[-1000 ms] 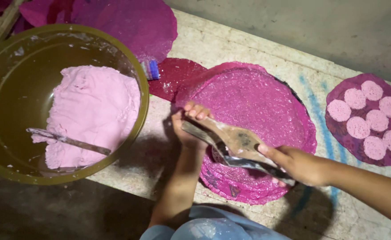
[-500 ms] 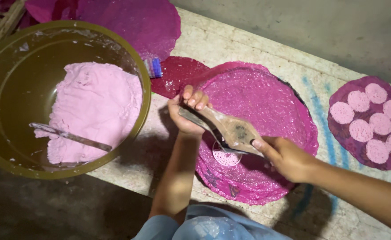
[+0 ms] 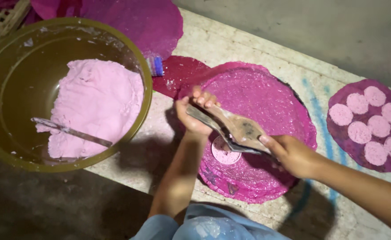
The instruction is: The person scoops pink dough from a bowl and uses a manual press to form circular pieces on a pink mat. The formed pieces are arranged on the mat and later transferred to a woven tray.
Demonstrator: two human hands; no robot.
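My left hand [image 3: 194,113] grips the far end of a flat wooden paddle tool [image 3: 239,128] held above a stack of round magenta mats [image 3: 266,100]. My right hand [image 3: 291,153] holds the tool's near end together with a dark metal piece under it. Just below the tool, a round flat pink dough disc [image 3: 225,153] lies on the top mat. To the left stands a large olive-green bowl [image 3: 137,73] with a mass of pink dough [image 3: 95,104] and a metal spoon [image 3: 71,131] lying in it.
At the right, another purple mat [image 3: 338,133] carries several pink dough discs [image 3: 358,132]. More magenta mats [image 3: 146,22] lie at the back. A small blue-and-white object [image 3: 156,66] sits beside the bowl. A woven basket edge [image 3: 2,22] shows top left. The stone slab's front edge drops to dark floor.
Both hands lifted the wooden tool slightly up and back. A flat pink disc, hidden under the tool one second ago, now lies exposed on the top mat.
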